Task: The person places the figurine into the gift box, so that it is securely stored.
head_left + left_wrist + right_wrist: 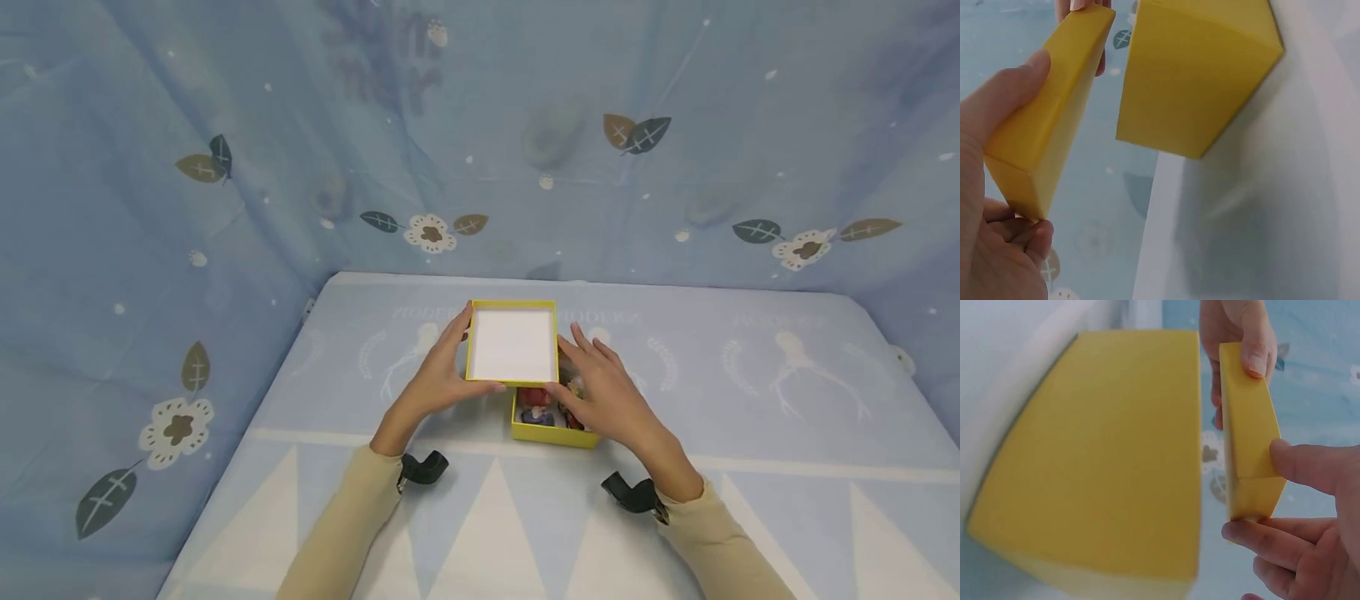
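Note:
A shallow square box lid [513, 343], yellow outside and white inside, is held tilted above a yellow box [553, 434], its white inside facing the head camera. My left hand [438, 375] grips the lid's left side, thumb along the near edge. On the lid's right side, my right hand [600, 387] pinches it between thumb and fingers. Small colorful items [537, 408], red and dark blue among them, lie inside the box; the lid and right hand hide part of them. Both wrist views show the lid apart from the box [1191, 75].
The box stands on a table [300, 508] covered by a pale blue cloth with white triangles. A blue curtain [480, 133] with flowers and leaves hangs behind and at the sides. Black wrist mounts [425, 468] sit at both sleeves.

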`<state>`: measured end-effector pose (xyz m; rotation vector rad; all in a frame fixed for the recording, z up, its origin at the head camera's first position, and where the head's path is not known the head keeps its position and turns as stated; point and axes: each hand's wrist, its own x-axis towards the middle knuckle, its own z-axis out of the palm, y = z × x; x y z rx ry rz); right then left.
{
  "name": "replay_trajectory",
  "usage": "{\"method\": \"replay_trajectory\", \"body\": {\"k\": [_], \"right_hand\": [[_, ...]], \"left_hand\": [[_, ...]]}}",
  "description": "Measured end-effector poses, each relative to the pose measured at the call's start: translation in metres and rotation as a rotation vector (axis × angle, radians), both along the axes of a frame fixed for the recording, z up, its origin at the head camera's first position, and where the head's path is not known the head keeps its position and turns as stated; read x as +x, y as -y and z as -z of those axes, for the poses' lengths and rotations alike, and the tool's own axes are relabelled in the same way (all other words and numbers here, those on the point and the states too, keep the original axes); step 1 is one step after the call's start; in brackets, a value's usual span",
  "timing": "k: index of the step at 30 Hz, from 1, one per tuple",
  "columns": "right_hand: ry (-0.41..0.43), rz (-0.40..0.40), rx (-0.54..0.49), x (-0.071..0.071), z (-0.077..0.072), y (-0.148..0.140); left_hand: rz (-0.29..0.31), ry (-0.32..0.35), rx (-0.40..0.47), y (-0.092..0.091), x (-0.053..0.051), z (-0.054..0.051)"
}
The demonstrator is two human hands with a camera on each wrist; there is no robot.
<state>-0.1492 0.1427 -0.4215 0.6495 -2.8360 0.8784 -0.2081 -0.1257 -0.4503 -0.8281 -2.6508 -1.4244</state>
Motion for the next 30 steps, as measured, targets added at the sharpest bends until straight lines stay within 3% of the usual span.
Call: {"method": "replay_trajectory", "body": {"k": [6,11,17,30], "right_hand": [[0.053,0.03,-0.03,-0.001,-0.007,-0.01],[0.113,0.069,-0.073,0.001,-0.014,-0.014],[0.087,0.073,-0.119,0.003,-0.017,-0.019],[0.01,0.071,-0.189,-0.001,-0.015,-0.024]], "left_hand": [[0.019,-0.081,0.038,-0.011,-0.005,-0.003],[0.003,-0.08,0.062,-0.018,-0.002,-0.005],[-0.025,-0.108,0.05,-0.025,0.001,-0.006],[0.004,-0.171,0.042,-0.024,0.006,-0.016]]}}
